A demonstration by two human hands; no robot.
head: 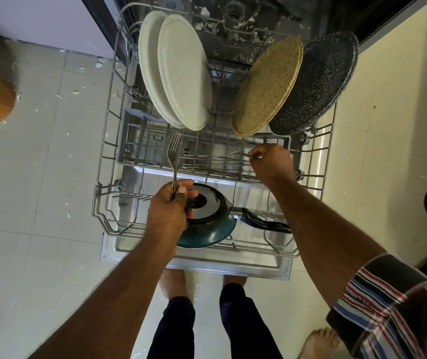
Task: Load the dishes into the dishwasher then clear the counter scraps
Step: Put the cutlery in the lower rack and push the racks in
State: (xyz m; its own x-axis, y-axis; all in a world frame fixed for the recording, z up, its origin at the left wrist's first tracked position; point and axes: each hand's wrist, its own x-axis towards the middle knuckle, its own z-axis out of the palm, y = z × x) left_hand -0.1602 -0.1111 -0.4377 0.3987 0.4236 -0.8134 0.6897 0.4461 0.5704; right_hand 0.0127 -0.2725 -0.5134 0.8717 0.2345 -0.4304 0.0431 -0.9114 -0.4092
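**Dishwasher rack pulled out, fork in each grip**

Dishwasher rack (119,151) is slid out over the open door (194,265), w/ the person standing at its near edge. Left hand (168,211) is clenched round the handle of a fork (174,156), tines pointing up and away from the grip, over the grey cutlery basket (142,143). Right hand (272,161) pinches the handle end of a second fork (233,154), which lies roughly level, tines pointing toward the left grip; a few more utensils (215,165) lie just below it across the basket.

Just under & right of the left grip: a teal frying pan (212,224), upside down in the rack's near section, black handle (266,222) running toward the right forearm. Whether the left fingers touch the pan, can't tell.

Beyond both grips, standing on edge in the rack: two pale plates (183,73) past the left grip, a tan plate (266,89) and a dark speckled plate (321,84) past the right grip.

Pale scraps (77,92) are scattered on the floor tiles (38,177) left of the left grip, more inside the tub beyond the plates.
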